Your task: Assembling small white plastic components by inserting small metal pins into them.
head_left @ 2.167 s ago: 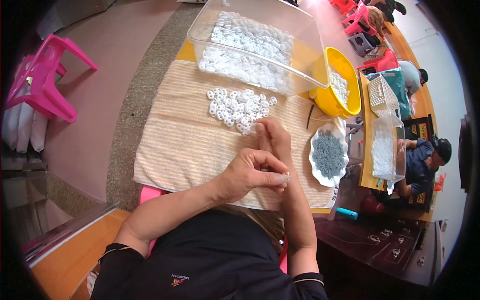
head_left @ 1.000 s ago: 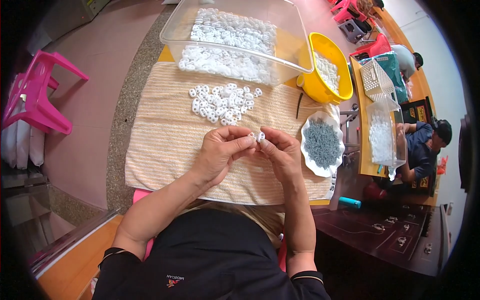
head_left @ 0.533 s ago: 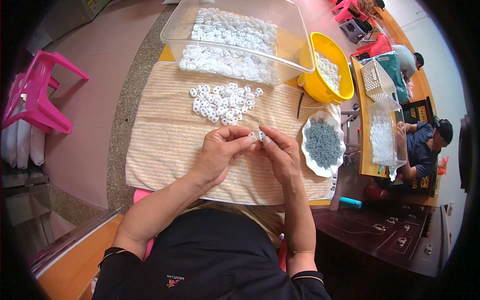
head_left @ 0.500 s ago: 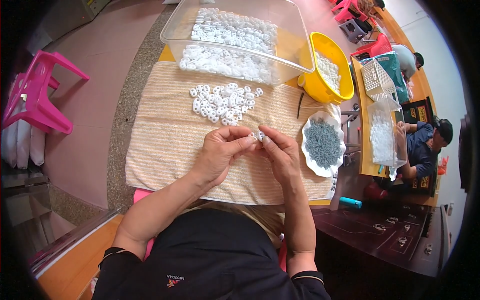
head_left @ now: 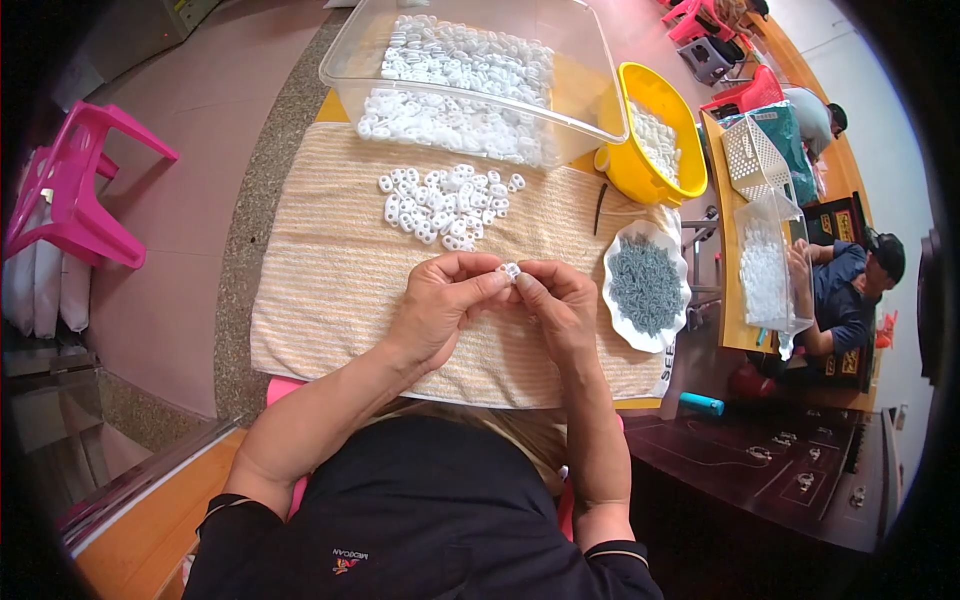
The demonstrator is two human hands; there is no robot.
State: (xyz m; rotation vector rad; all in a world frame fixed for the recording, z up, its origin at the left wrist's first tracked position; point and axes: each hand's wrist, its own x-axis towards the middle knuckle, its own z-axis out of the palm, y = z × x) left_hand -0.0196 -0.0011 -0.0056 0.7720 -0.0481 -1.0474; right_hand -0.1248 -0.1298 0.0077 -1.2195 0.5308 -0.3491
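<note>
A small white plastic piece (head_left: 511,270) is pinched between the fingertips of both hands, above the middle of the striped towel (head_left: 330,300). My left hand (head_left: 437,305) grips it from one side, thumb and forefinger closed. From the other side my right hand (head_left: 562,308) holds it, thumb on top. Fingers hide much of it, so I cannot tell whether it is one part or two pressed together. Just beyond my hands lies a loose pile of white two-holed oval pieces (head_left: 440,208). To the right, a wavy-edged white dish (head_left: 655,343) holds many thin grey screw-like parts (head_left: 645,283).
A clear plastic bin (head_left: 590,110) of white pieces stands at the far edge, beside a yellow tub (head_left: 640,180) with more white parts. A thin dark strip (head_left: 600,210) lies on the towel. At right, a person (head_left: 845,295) works at another table. A pink stool (head_left: 75,190) stands left.
My right hand has moved slightly left, and the white parts at my fingertips, seen apart before, are now together. The pile and the dish stay as they were.
</note>
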